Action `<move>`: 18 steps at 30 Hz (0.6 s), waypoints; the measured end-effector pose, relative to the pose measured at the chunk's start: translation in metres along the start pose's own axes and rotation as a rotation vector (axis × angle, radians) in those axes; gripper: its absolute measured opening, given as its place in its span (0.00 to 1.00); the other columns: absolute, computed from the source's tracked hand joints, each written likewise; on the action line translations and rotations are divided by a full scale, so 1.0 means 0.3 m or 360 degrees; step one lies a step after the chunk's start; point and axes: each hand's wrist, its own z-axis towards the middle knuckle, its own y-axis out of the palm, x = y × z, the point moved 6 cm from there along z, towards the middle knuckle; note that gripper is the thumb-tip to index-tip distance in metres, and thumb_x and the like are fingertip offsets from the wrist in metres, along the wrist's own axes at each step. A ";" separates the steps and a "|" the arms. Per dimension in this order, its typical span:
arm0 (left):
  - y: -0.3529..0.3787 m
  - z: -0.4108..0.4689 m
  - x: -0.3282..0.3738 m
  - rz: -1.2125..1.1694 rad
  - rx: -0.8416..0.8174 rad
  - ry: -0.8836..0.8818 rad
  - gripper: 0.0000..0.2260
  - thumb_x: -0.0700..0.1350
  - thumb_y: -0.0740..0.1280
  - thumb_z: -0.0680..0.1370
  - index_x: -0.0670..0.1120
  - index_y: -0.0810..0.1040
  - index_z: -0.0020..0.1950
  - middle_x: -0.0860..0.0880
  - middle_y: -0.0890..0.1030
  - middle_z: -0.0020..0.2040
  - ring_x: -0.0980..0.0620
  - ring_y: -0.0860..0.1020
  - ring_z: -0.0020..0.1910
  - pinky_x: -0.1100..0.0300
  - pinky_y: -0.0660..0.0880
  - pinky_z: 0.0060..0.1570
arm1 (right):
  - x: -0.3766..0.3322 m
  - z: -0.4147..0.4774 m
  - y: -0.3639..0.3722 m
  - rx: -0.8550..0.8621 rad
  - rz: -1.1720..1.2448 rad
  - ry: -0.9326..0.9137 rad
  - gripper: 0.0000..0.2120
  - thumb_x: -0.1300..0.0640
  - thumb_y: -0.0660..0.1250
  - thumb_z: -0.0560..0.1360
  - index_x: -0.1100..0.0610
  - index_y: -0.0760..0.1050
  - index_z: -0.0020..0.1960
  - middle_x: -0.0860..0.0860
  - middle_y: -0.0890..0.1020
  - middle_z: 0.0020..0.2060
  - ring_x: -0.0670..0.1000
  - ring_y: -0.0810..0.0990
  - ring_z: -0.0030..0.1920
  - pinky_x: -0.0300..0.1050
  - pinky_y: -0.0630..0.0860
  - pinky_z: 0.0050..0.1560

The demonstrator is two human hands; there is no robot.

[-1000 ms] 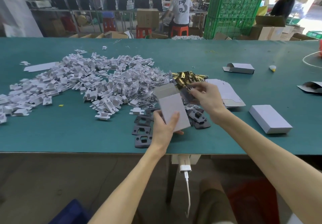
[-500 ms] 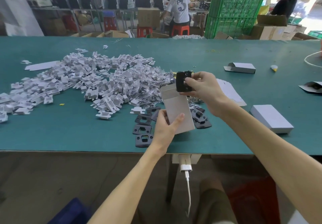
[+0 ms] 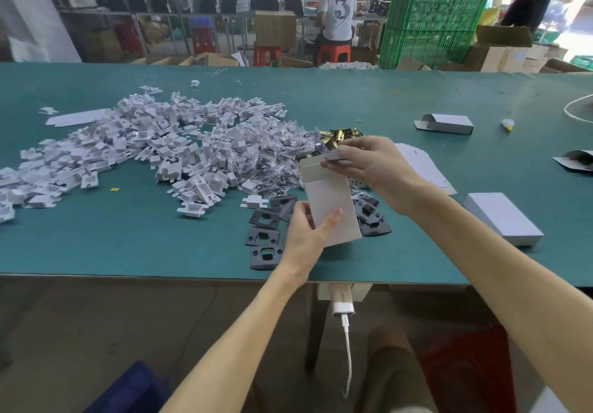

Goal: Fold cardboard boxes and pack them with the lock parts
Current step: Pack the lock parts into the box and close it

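My left hand grips the lower part of a small white cardboard box and holds it upright, open end up, above the green table. My right hand is at the box's mouth, fingers pinched on a dark grey lock plate that is half hidden by them. More black lock plates lie on the table under and beside the box. Brass lock parts sit just behind my right hand.
A wide heap of white card inserts and small clear bags covers the left and middle. Flat box blanks, a closed white box and two open boxes lie right. People work behind the table.
My right hand picked a black lock plate off the table, lifted it over the box and has now lowered it to the box's mouth. My left hand kept the box nearly still.
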 end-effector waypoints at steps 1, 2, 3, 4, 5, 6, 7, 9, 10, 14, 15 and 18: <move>0.000 0.000 0.000 0.0002 0.0004 0.0003 0.19 0.49 0.75 0.78 0.45 0.72 0.63 0.47 0.83 0.58 0.59 0.83 0.52 0.65 0.80 0.49 | -0.002 0.000 0.001 -0.0036 0.0029 -0.0028 0.10 0.66 0.71 0.78 0.68 0.76 0.56 0.68 0.82 0.56 0.57 0.87 0.51 0.39 0.83 0.49; 0.001 0.000 0.000 0.0004 0.0009 0.0004 0.19 0.49 0.75 0.78 0.45 0.73 0.63 0.47 0.83 0.58 0.59 0.83 0.52 0.65 0.79 0.49 | -0.004 0.000 0.000 -0.0048 -0.0010 -0.0060 0.14 0.64 0.74 0.75 0.68 0.76 0.58 0.66 0.83 0.54 0.55 0.87 0.51 0.40 0.83 0.51; 0.000 0.001 0.000 0.0005 0.0010 0.0006 0.19 0.49 0.75 0.78 0.45 0.73 0.63 0.47 0.83 0.58 0.59 0.83 0.52 0.65 0.80 0.49 | -0.006 0.000 -0.004 -0.0027 -0.0128 -0.0102 0.17 0.64 0.76 0.73 0.67 0.76 0.59 0.63 0.85 0.52 0.52 0.87 0.49 0.39 0.82 0.51; 0.000 0.001 0.000 0.0009 0.0009 0.0009 0.19 0.49 0.75 0.78 0.45 0.73 0.63 0.47 0.83 0.58 0.59 0.83 0.52 0.65 0.80 0.49 | -0.010 -0.001 -0.007 0.0000 -0.0253 -0.0147 0.19 0.64 0.78 0.72 0.66 0.77 0.59 0.60 0.86 0.50 0.50 0.87 0.46 0.38 0.82 0.48; 0.001 0.002 -0.001 0.0016 0.0005 0.0011 0.19 0.49 0.75 0.78 0.45 0.73 0.63 0.47 0.82 0.58 0.59 0.83 0.51 0.65 0.80 0.49 | -0.010 0.000 -0.007 0.0018 -0.0328 -0.0188 0.18 0.65 0.78 0.71 0.67 0.78 0.58 0.59 0.87 0.47 0.49 0.87 0.43 0.37 0.82 0.45; 0.000 0.002 -0.002 0.0024 0.0000 0.0012 0.19 0.49 0.75 0.78 0.45 0.73 0.63 0.47 0.82 0.58 0.60 0.83 0.51 0.65 0.79 0.49 | -0.009 0.000 -0.004 0.0025 -0.0335 -0.0218 0.16 0.65 0.77 0.72 0.68 0.79 0.57 0.59 0.86 0.45 0.50 0.87 0.41 0.38 0.82 0.43; 0.000 0.002 -0.002 0.0027 -0.0002 0.0012 0.19 0.50 0.75 0.78 0.45 0.72 0.63 0.47 0.82 0.58 0.60 0.83 0.51 0.65 0.79 0.48 | -0.009 0.000 -0.001 0.0034 -0.0334 -0.0253 0.15 0.65 0.76 0.73 0.69 0.79 0.57 0.58 0.86 0.43 0.51 0.86 0.39 0.39 0.82 0.42; 0.000 0.002 -0.003 0.0021 0.0000 0.0016 0.19 0.50 0.76 0.78 0.45 0.72 0.62 0.47 0.82 0.58 0.61 0.83 0.50 0.65 0.79 0.48 | -0.010 0.004 0.000 0.0115 -0.0439 -0.0335 0.13 0.60 0.74 0.76 0.66 0.79 0.56 0.54 0.85 0.40 0.48 0.83 0.36 0.40 0.80 0.37; -0.001 0.003 -0.003 0.0019 0.0000 0.0018 0.19 0.50 0.76 0.77 0.45 0.72 0.62 0.47 0.82 0.58 0.61 0.83 0.50 0.66 0.79 0.48 | -0.015 0.005 0.000 0.0170 -0.0521 -0.0381 0.11 0.57 0.74 0.76 0.63 0.80 0.54 0.50 0.83 0.37 0.45 0.81 0.34 0.38 0.77 0.34; 0.002 0.004 -0.007 0.0042 -0.0009 0.0016 0.20 0.50 0.76 0.77 0.46 0.72 0.62 0.48 0.82 0.58 0.62 0.83 0.50 0.66 0.79 0.47 | -0.026 0.016 0.001 0.0251 -0.0704 -0.0433 0.13 0.53 0.75 0.76 0.62 0.81 0.54 0.52 0.82 0.38 0.50 0.81 0.41 0.41 0.75 0.41; 0.002 0.005 -0.007 0.0049 -0.0009 0.0016 0.20 0.51 0.76 0.77 0.46 0.72 0.62 0.48 0.82 0.58 0.62 0.83 0.50 0.67 0.79 0.47 | -0.026 0.018 0.005 0.0221 -0.0712 -0.0417 0.15 0.54 0.76 0.75 0.63 0.81 0.54 0.55 0.83 0.42 0.53 0.83 0.44 0.42 0.77 0.43; 0.002 0.006 -0.008 0.0051 -0.0007 0.0015 0.19 0.50 0.76 0.78 0.47 0.72 0.62 0.48 0.82 0.57 0.63 0.83 0.49 0.67 0.79 0.46 | -0.036 0.017 0.013 0.0200 -0.0709 -0.0425 0.13 0.57 0.79 0.72 0.61 0.80 0.53 0.58 0.85 0.46 0.55 0.85 0.47 0.40 0.80 0.42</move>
